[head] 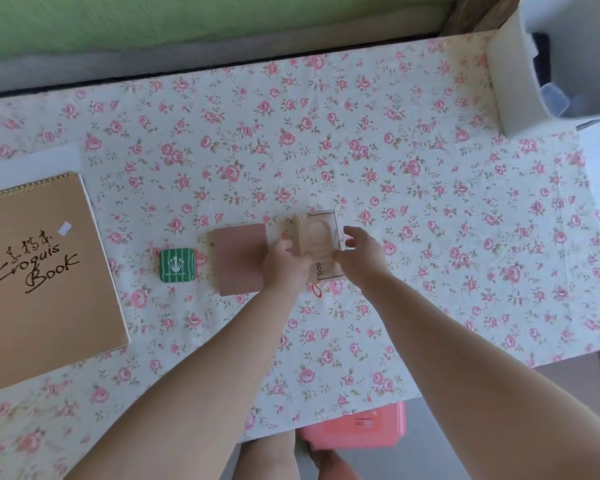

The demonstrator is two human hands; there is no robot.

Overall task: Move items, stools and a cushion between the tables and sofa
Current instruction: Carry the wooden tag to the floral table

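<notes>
A small clear-lidded beige box [319,233] lies on the floral tablecloth [430,209] near the table's middle. My left hand [284,263] grips its left edge and my right hand [359,256] holds its right side, fingers curled over the clear lid. A flat pink card case [238,259] lies just left of the box, partly under my left hand. Further left sits a small green square tin [177,265]. A brown sketchbook marked "Croquis Book" [45,275] lies at the table's left end.
A white felt basket [534,64] holding dark items stands at the table's far right corner. A green sofa or bed surface [187,19] runs behind the table. A pink plastic stool [357,427] shows below the table's front edge, by my legs.
</notes>
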